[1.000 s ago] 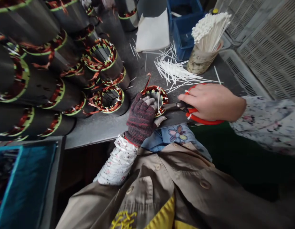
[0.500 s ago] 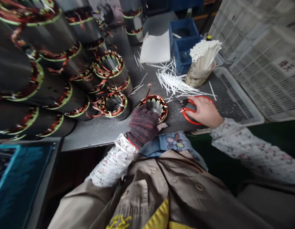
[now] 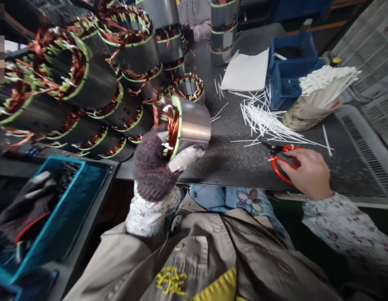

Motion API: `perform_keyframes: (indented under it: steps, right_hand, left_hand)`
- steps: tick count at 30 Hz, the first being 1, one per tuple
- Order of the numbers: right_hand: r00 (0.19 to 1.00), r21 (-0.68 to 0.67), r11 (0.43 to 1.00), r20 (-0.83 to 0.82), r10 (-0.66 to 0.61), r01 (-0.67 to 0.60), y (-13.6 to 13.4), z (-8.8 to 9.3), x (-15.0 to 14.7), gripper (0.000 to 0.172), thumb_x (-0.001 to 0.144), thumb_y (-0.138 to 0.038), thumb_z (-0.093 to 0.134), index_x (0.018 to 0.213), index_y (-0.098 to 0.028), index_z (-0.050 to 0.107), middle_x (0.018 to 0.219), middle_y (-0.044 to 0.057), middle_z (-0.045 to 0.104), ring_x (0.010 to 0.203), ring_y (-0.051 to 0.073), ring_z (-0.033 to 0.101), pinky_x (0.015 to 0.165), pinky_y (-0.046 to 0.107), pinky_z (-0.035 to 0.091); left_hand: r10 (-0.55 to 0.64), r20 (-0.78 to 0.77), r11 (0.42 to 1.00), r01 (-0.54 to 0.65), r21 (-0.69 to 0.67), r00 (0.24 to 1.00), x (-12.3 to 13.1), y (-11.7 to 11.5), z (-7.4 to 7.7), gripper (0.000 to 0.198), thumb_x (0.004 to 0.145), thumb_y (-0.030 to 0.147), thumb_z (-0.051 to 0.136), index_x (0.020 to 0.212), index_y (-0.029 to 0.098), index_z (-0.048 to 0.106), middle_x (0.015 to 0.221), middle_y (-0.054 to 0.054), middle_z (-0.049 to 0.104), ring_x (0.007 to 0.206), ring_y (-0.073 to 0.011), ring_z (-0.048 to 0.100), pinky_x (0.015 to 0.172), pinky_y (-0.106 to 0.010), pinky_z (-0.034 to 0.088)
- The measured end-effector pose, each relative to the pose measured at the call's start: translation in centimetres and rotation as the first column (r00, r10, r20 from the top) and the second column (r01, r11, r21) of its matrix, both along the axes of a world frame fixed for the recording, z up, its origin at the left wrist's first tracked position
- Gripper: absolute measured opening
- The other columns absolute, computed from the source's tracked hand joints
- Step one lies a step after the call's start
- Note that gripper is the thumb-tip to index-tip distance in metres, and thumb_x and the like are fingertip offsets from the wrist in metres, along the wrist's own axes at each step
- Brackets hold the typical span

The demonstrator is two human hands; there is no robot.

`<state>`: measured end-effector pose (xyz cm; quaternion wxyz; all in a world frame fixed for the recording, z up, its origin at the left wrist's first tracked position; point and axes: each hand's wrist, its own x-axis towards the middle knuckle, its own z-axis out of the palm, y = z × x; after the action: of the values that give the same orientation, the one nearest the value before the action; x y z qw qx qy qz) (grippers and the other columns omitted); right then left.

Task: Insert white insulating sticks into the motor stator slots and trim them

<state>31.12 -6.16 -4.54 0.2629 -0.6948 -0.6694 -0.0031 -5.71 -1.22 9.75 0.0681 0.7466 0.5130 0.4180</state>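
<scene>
- Gripping a wound motor stator [image 3: 194, 125] in the left hand [image 3: 152, 167], which wears a dark red-and-grey knit glove, with pale fingertips [image 3: 187, 156] curled against the underside of the steel shell
- Lying on its side in that grip, the stator tilted, with its copper windings and green-edged end turned toward the glove, just over the near edge of a dark steel workbench [image 3: 231, 167]
- Grasping red-handled scissors [image 3: 283, 163] in the bare right hand [image 3: 303, 173], well to the right of the stator, with the blades pointing left across the bench
- Beyond the scissors, right of the stator: a loose heap of white sleeving strips [image 3: 263, 119], then a worn jar [image 3: 309, 115] packed with more strips, a blue plastic crate [image 3: 291, 71] and a sheet of white paper [image 3: 245, 71]
- Left of the stator: rows of other wound stators [image 3: 77, 79] lying on their sides, stacked close together
- Below and left of the stator: a teal bin [image 3: 52, 205] holding dark scraps
- Past the stator, at the far end of the bench: another person's hand [image 3: 200, 31], beside an upright stack of stators [image 3: 223, 33]
</scene>
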Motion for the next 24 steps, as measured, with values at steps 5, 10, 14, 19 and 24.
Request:
perform_keyframes:
  steps: [5, 10, 14, 19, 24]
  right_hand:
    - [1.000, 0.026, 0.999, -0.008, -0.028, 0.028, 0.3, -0.5, -0.2, 0.028, 0.095, -0.040, 0.058, 0.103, -0.020, 0.075, 0.108, 0.019, 0.076, 0.107, 0.038, 0.071, 0.097, 0.052, 0.055]
    - [0.996, 0.014, 0.997, -0.029, -0.082, 0.082, 0.3, -1.2, -0.6, 0.034, 0.091, -0.044, 0.057, 0.103, -0.018, 0.075, 0.111, 0.016, 0.076, 0.106, 0.034, 0.069, 0.097, 0.051, 0.055]
    - [0.993, -0.013, 0.994, 0.031, -0.112, 0.113, 0.7, 0.8, 0.0, 0.038, 0.096, -0.042, 0.054, 0.113, -0.016, 0.075, 0.116, 0.018, 0.073, 0.110, 0.034, 0.067, 0.097, 0.049, 0.054]
    - [0.931, -0.100, 0.931, 0.147, -0.336, 0.351, 4.5, 5.8, 3.7, 0.050, 0.103, -0.038, 0.043, 0.144, -0.015, 0.060, 0.100, 0.015, 0.075, 0.091, 0.033, 0.069, 0.076, 0.042, 0.050]
    - [0.918, -0.247, 0.900, 0.268, -0.292, 0.359, 8.2, 8.9, 5.4, 0.055, 0.102, -0.035, 0.046, 0.153, -0.016, 0.051, 0.114, 0.017, 0.077, 0.096, 0.033, 0.070, 0.075, 0.041, 0.047]
  left_hand:
    - [-0.047, -0.520, 0.994, 0.089, 0.057, 0.853, -3.0, 7.2, 1.2, 0.048, 0.079, 0.071, 0.079, 0.076, 0.025, 0.067, 0.073, -0.004, 0.062, 0.089, -0.0300, 0.069, 0.096, -0.054, 0.053]
    - [-0.159, -0.576, 0.952, 0.278, 0.126, 0.802, -4.1, 11.2, -1.6, 0.046, 0.077, 0.071, 0.076, 0.073, 0.026, 0.067, 0.065, -0.003, 0.058, 0.075, -0.0274, 0.064, 0.085, -0.052, 0.056]
    - [-0.051, -0.541, 0.890, 0.284, 0.356, 0.839, -4.4, 7.0, -1.1, 0.065, 0.082, 0.056, 0.076, 0.142, 0.033, 0.065, 0.113, -0.010, 0.076, 0.110, -0.0438, 0.068, 0.104, -0.076, 0.048]
    - [-0.254, -0.330, 0.711, 0.407, 0.574, 0.909, 0.8, -0.2, -1.1, 0.074, 0.088, 0.026, 0.075, 0.156, 0.037, 0.048, 0.156, -0.001, 0.058, 0.117, -0.0291, 0.069, 0.110, -0.061, 0.054]
    - [-0.637, -0.625, 0.544, 0.837, 0.050, 0.451, 13.9, 0.7, -5.3, 0.032, 0.103, 0.020, 0.054, 0.132, 0.024, 0.066, 0.127, -0.004, 0.075, 0.112, -0.0202, 0.072, 0.107, -0.040, 0.056]
